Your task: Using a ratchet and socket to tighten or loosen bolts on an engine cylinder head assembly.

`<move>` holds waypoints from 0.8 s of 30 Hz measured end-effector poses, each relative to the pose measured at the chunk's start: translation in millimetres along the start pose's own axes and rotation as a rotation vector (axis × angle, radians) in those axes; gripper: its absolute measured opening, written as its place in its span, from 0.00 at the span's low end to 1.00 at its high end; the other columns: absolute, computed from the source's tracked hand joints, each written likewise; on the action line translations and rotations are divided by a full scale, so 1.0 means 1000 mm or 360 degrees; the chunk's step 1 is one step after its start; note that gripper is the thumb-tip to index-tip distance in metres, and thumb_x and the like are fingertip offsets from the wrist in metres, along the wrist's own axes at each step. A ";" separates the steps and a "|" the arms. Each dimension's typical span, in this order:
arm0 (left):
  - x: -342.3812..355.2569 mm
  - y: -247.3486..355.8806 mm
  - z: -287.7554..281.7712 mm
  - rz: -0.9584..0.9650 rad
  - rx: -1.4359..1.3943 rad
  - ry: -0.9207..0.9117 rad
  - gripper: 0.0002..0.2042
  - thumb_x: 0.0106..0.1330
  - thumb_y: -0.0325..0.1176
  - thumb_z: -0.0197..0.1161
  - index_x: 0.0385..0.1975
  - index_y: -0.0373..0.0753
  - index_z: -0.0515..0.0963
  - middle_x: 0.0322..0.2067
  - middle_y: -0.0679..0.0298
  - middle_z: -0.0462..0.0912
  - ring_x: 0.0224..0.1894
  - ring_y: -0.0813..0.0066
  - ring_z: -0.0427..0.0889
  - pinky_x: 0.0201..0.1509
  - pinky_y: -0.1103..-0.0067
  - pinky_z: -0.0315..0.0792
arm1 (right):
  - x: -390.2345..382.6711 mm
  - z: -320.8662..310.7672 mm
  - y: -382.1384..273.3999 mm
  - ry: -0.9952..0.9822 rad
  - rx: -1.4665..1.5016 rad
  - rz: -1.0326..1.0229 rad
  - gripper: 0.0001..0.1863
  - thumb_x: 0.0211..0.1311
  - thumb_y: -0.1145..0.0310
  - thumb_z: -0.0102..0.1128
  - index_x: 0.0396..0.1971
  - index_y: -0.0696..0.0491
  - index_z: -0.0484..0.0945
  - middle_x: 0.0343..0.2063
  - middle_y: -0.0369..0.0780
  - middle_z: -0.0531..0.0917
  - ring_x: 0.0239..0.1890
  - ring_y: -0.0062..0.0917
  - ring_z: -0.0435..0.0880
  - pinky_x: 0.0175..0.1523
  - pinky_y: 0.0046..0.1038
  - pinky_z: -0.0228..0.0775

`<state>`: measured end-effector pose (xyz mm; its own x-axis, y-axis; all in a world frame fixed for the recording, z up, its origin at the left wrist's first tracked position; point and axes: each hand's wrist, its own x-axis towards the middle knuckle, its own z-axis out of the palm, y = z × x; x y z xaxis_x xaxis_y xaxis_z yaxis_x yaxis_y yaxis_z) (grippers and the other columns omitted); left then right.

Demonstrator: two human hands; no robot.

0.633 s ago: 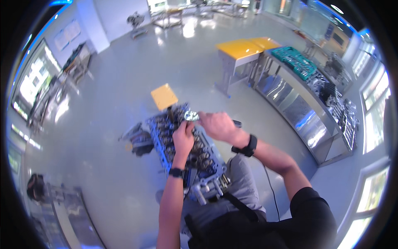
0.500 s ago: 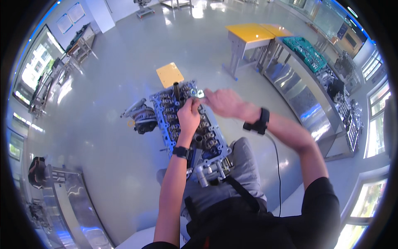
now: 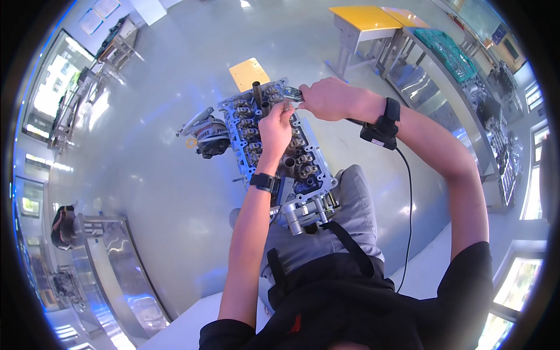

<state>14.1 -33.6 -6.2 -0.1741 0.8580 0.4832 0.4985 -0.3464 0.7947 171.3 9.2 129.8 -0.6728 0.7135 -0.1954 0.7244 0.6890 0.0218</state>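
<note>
A metal cylinder head (image 3: pixel 321 160) with rows of rocker arms and valve gear lies in front of me, its near end by my legs. Above its far right corner, my right hand (image 3: pixel 329 99) is closed around a shiny, round-headed ratchet wrench (image 3: pixel 291 94). My left hand (image 3: pixel 275 131) reaches over the middle of the engine part, fingers pinched together just below the wrench head. Something small and metallic seems to sit at those fingertips, too small to name. A dark tube (image 3: pixel 256 93) stands upright left of the wrench.
An alternator-like unit (image 3: pixel 211 140) sticks out on the left side. Beyond the far end is a yellow board (image 3: pixel 249 74). Yellow-topped tables (image 3: pixel 367 18) and a metal bench with a teal tool tray (image 3: pixel 444 52) stand at right. A black cable (image 3: pixel 410 198) hangs from my right wrist.
The whole view has shifted, so the engine part sits higher in it. My right hand, blurred before, now shows sharply with the wrench head turned; my left hand keeps its pinch.
</note>
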 end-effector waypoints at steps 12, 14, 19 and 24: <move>0.003 -0.006 0.005 0.0154 0.0021 -0.0063 0.07 0.66 0.23 0.54 0.42 0.34 0.75 0.30 0.56 0.84 0.33 0.64 0.84 0.38 0.75 0.75 | 0.026 0.027 -0.008 0.0696 0.0256 -0.0203 0.22 0.63 0.51 0.54 0.47 0.53 0.70 0.29 0.48 0.82 0.34 0.46 0.82 0.38 0.43 0.73; 0.002 -0.012 -0.002 0.0126 -0.0020 -0.0055 0.06 0.64 0.23 0.56 0.40 0.34 0.74 0.28 0.54 0.82 0.32 0.60 0.84 0.36 0.75 0.74 | 0.023 0.027 -0.035 0.0586 0.0288 0.0058 0.24 0.63 0.50 0.53 0.48 0.54 0.69 0.27 0.48 0.82 0.32 0.46 0.82 0.37 0.43 0.74; 0.003 -0.006 -0.001 0.0067 0.0052 -0.0023 0.05 0.63 0.22 0.54 0.37 0.33 0.74 0.28 0.49 0.79 0.33 0.46 0.79 0.36 0.65 0.72 | 0.015 0.022 -0.056 0.0726 0.0403 0.0407 0.25 0.64 0.45 0.50 0.42 0.54 0.72 0.20 0.46 0.80 0.27 0.44 0.82 0.34 0.40 0.75; 0.004 0.001 -0.003 0.0017 -0.0019 -0.0124 0.11 0.65 0.23 0.53 0.46 0.34 0.72 0.36 0.44 0.79 0.40 0.45 0.79 0.41 0.64 0.72 | 0.049 0.039 -0.014 0.1198 0.0049 -0.0090 0.22 0.63 0.46 0.48 0.30 0.52 0.76 0.17 0.39 0.79 0.22 0.37 0.82 0.28 0.35 0.74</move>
<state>11.9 -31.8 -2.3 -0.1021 0.8811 0.4618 0.4896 -0.3595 0.7944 134.2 29.2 81.7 -0.6221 0.5787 0.5272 0.6822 0.7312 0.0024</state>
